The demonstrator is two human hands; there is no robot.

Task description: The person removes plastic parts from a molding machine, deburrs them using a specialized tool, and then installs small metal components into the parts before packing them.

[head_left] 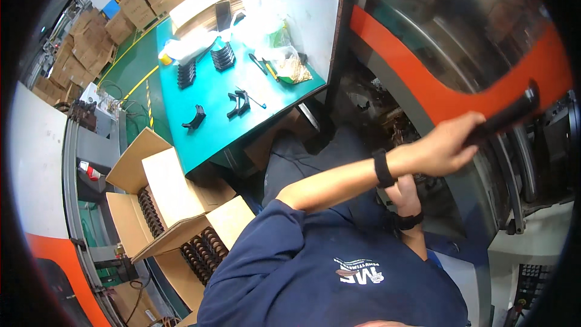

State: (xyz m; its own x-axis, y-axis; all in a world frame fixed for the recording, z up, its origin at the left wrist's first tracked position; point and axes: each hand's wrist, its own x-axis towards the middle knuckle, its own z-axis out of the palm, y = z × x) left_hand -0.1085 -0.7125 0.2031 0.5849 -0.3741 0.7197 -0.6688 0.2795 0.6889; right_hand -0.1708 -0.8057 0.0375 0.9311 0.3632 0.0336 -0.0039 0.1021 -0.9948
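My left arm reaches across my body to the right, and my left hand (445,144) is closed around the black handle (508,114) of a machine door. That door (411,63) is orange with a large dark window. Below the left forearm is my right hand (404,194), close to my body, its fingers largely hidden behind the left wrist. Whether it holds anything cannot be made out. Each wrist wears a black band. On the green table (212,136) lie several black curved parts: one single piece (194,118), a pair (238,104) and two stacked rows (223,57).
Open cartons (175,184) with rows of dark curved parts stand left of my body, below the table. A plastic bag (290,63), pens and a phone (224,15) lie on the table. Stacked boxes (136,0) fill the far left. Another orange-and-white machine (45,248) borders the left.
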